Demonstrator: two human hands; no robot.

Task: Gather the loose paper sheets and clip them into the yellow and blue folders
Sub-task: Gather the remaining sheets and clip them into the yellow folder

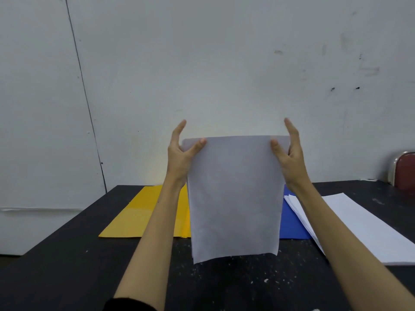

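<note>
I hold a stack of white paper sheets (234,194) upright in the air above the table. My left hand (182,153) grips its upper left corner and my right hand (289,153) grips its upper right corner, thumbs on the front face. A yellow folder (143,214) lies flat on the black table (67,272), partly behind the sheets. A blue folder (292,225) lies to its right, mostly hidden by the held sheets and my right forearm. More loose white sheets (368,230) lie fanned on the table at the right, overlapping the blue folder's edge.
A grey wall (224,63) stands right behind the table's far edge. A red chair back (406,171) with a metal frame shows at the far right. The table's left edge runs diagonally, with floor beyond it.
</note>
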